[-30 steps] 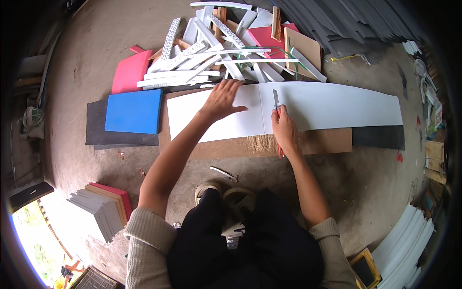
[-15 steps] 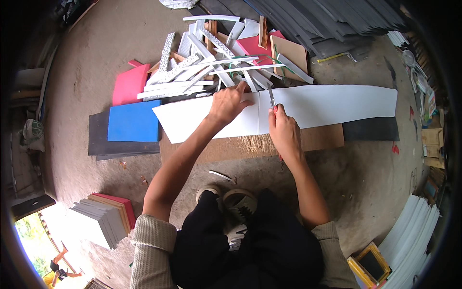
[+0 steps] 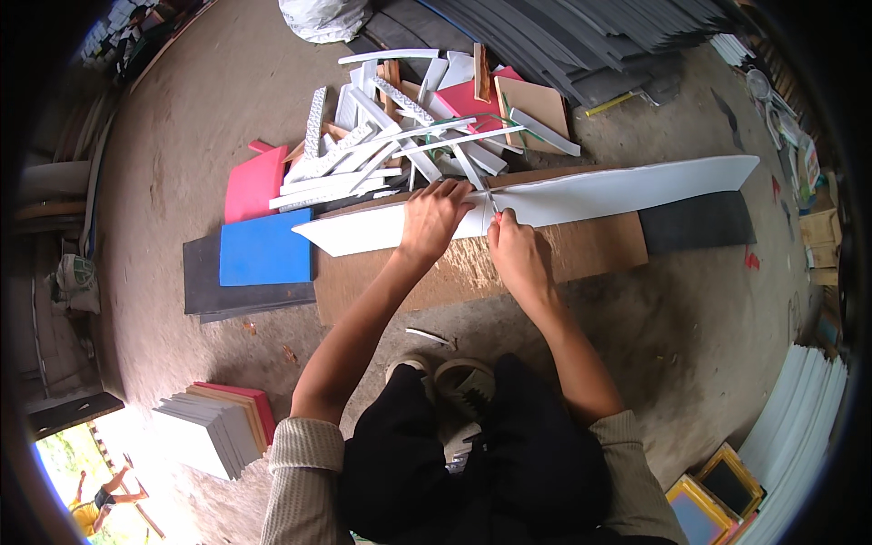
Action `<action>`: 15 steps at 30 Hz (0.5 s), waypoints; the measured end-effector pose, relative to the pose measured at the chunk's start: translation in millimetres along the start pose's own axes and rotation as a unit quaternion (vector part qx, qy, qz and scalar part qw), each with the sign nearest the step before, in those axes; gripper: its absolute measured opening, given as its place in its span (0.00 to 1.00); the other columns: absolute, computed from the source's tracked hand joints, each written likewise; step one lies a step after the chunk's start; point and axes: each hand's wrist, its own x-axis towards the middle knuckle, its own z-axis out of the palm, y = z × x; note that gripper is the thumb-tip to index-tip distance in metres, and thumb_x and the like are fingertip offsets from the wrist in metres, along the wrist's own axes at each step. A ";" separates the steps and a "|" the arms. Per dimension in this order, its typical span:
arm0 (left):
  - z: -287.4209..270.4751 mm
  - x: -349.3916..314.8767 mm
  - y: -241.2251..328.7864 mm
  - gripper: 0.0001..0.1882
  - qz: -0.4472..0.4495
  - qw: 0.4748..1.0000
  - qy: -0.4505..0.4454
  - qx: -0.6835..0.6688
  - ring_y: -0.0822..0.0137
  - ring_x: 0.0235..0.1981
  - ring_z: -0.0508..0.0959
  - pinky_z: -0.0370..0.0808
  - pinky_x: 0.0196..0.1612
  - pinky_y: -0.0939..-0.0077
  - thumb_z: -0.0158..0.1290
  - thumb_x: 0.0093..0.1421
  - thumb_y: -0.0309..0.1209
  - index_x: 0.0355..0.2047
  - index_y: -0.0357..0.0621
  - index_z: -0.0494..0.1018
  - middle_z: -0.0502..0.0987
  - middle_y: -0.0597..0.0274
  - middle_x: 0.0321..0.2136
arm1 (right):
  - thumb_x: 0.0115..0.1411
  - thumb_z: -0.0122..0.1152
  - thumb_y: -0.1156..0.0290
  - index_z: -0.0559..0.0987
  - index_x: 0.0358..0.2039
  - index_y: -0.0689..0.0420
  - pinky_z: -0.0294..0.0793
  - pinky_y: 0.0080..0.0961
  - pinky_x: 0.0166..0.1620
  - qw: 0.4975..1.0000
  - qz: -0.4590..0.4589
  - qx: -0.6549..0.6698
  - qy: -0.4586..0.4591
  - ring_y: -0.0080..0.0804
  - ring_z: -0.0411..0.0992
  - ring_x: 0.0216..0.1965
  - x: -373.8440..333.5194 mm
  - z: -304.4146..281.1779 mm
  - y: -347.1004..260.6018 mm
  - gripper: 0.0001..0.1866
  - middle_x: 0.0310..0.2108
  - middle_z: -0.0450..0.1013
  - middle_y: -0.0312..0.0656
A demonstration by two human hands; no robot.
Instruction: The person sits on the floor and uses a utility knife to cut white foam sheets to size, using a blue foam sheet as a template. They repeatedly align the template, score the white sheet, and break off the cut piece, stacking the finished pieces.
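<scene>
A long white foam sheet (image 3: pixel 618 193) lies across a worn brown board (image 3: pixel 581 250), tipped so that its face looks narrow. My left hand (image 3: pixel 434 218) grips the sheet near its middle, its fingers bent over the far edge. Just to the right, my right hand (image 3: pixel 520 252) is closed around the red handle of a knife. The thin blade of this knife (image 3: pixel 491 198) points away from me and meets the sheet beside my left fingertips, where a line crosses the sheet. My palm hides most of the handle.
Beyond the board lies a heap of white foam offcuts (image 3: pixel 363 150) with red and tan pieces. A blue sheet (image 3: pixel 266 250) rests on dark sheets at the left. Stacked foam pieces (image 3: pixel 207 434) stand at lower left, framed panels (image 3: pixel 731 481) at lower right, black sheets (image 3: pixel 581 45) behind.
The white sheet has tipped from lying flat, its face now narrower. My right hand and knife have come closer to my left hand. The view has shifted slightly.
</scene>
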 end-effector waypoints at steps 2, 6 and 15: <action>0.9 -1.6 -0.2 0.12 0.005 1.000 0.007 -0.003 0.62 0.29 0.76 0.73 0.30 0.71 0.54 0.48 0.33 0.34 0.46 0.71 0.74 0.63 0.29 | 0.58 0.44 0.64 0.69 0.29 0.58 0.70 0.33 0.17 1.000 0.004 -0.019 0.000 0.42 0.72 0.16 0.5 3.3 -0.4 0.11 0.13 0.70 0.48; 3.1 -3.1 0.9 0.12 0.001 1.000 0.011 -0.005 0.63 0.30 0.76 0.73 0.30 0.71 0.55 0.48 0.32 0.35 0.47 0.71 0.75 0.63 0.28 | 0.58 0.44 0.64 0.69 0.28 0.59 0.70 0.32 0.17 0.999 0.007 -0.033 0.001 0.41 0.72 0.16 -0.4 5.7 -1.9 0.11 0.13 0.70 0.47; 3.2 -4.4 0.6 0.13 0.002 1.000 0.016 -0.013 0.64 0.32 0.76 0.73 0.31 0.73 0.55 0.47 0.32 0.36 0.48 0.72 0.76 0.64 0.30 | 0.56 0.47 0.66 0.69 0.26 0.61 0.73 0.35 0.22 0.998 0.028 -0.055 -0.032 0.44 0.73 0.19 -2.6 -4.4 -13.3 0.11 0.15 0.71 0.50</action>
